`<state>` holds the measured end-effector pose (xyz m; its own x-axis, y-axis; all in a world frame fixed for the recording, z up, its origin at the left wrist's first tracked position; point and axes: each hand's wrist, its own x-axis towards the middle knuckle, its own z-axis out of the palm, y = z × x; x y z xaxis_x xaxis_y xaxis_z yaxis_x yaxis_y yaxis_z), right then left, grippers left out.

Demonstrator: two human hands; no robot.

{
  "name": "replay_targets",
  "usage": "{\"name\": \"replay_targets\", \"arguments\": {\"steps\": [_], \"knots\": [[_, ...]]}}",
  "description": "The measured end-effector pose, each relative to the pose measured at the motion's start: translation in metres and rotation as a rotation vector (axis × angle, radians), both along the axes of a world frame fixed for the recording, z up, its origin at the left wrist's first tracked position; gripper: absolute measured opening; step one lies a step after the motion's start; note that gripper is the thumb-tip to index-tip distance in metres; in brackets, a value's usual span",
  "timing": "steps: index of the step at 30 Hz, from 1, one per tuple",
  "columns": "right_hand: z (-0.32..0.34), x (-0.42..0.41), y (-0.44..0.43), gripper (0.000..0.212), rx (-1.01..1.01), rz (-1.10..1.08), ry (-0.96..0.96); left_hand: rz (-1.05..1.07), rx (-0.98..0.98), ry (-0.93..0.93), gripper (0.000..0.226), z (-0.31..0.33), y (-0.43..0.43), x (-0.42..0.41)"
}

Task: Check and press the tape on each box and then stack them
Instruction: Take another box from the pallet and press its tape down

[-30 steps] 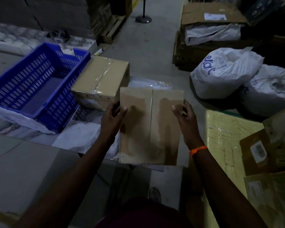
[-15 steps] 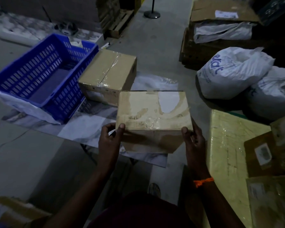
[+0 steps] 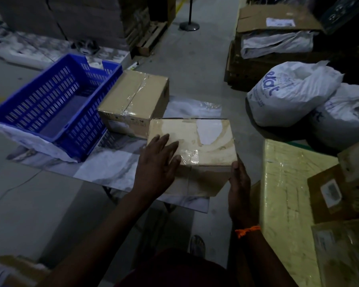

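A small cardboard box [image 3: 207, 139] with a torn white label patch and clear tape sits near the front edge of the marbled table [image 3: 104, 170]. My left hand [image 3: 158, 162] lies flat with straight fingers on the box's top left part, beside the crinkled tape [image 3: 190, 158]. My right hand [image 3: 239, 179] grips the box's near right corner, thumb on the top edge. A second taped cardboard box [image 3: 133, 98] stands behind it to the left, apart from both hands.
A blue slotted crate [image 3: 50, 108] stands on the table's left. A large yellow wrapped carton [image 3: 288, 193] with smaller boxes [image 3: 340, 191] is at my right. White sacks [image 3: 292, 94] lie on the floor beyond. Pallets and cartons [image 3: 274, 30] stand at the back.
The box was turned from upright to lying flat and lowered onto the table. My left hand left the box's side and came to rest flat on its top.
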<state>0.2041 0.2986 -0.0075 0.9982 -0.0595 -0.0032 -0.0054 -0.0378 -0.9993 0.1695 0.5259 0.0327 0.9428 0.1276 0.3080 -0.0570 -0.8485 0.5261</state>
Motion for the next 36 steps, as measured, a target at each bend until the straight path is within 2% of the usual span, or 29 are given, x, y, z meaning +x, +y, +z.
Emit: {"name": "replay_targets", "arguments": {"steps": [2, 6, 8, 11, 12, 15, 17, 19, 21, 23, 26, 29, 31, 33, 36], "knots": [[0.001, -0.001, 0.005, 0.072, -0.008, 0.020, -0.009, 0.039, -0.077, 0.038, 0.054, 0.004, 0.006, -0.002], [0.016, 0.000, 0.020, 0.032, 0.026, 0.071, -0.078, 0.157, -0.222, 0.074, 0.051, 0.002, 0.042, -0.032], [0.028, 0.001, 0.034, 0.018, -0.075, 0.154, -0.169, 0.262, -0.290, 0.098, 0.046, 0.003, 0.062, -0.052], [0.033, -0.004, 0.063, 0.027, -0.154, 0.248, -0.180, 0.390, -0.387, 0.126, 0.033, 0.011, 0.090, -0.076], [0.031, -0.006, 0.073, 0.041, -0.172, 0.234, -0.150, 0.401, -0.422, 0.126, 0.031, 0.016, 0.099, -0.081], [0.017, -0.009, 0.093, 0.112, -0.376, 0.229, 0.124, 0.376, -0.585, 0.124, 0.033, 0.026, 0.123, -0.087], [0.004, -0.015, 0.102, 0.135, -0.510, 0.275, 0.289, 0.417, -0.636, 0.132, 0.027, 0.030, 0.137, -0.085], [-0.011, -0.019, 0.105, 0.141, -0.428, 0.314, 0.256, 0.476, -0.666, 0.172, 0.045, 0.035, 0.142, -0.080], [-0.023, -0.014, 0.104, 0.126, -0.252, 0.313, 0.225, 0.539, -0.624, 0.202, 0.057, 0.043, 0.142, -0.074], [-0.019, -0.008, 0.103, 0.098, -0.100, 0.286, 0.239, 0.556, -0.606, 0.219, 0.065, 0.043, 0.145, -0.074], [-0.014, -0.006, 0.101, 0.067, -0.097, 0.183, 0.179, 0.547, -0.740, 0.296, 0.071, 0.027, 0.157, -0.086], [-0.015, -0.015, 0.092, 0.061, -0.115, 0.103, 0.145, 0.514, -0.869, 0.362, 0.063, -0.005, 0.156, -0.110], [-0.019, -0.018, 0.081, 0.053, -0.169, 0.092, 0.108, 0.496, -0.853, 0.381, 0.069, -0.021, 0.148, -0.119], [-0.020, -0.020, 0.072, 0.046, -0.220, 0.103, 0.096, 0.472, -0.850, 0.356, 0.063, -0.028, 0.142, -0.121], [-0.024, -0.024, 0.060, 0.051, -0.228, 0.074, 0.112, 0.442, -0.888, 0.336, 0.061, -0.029, 0.134, -0.121]]}}
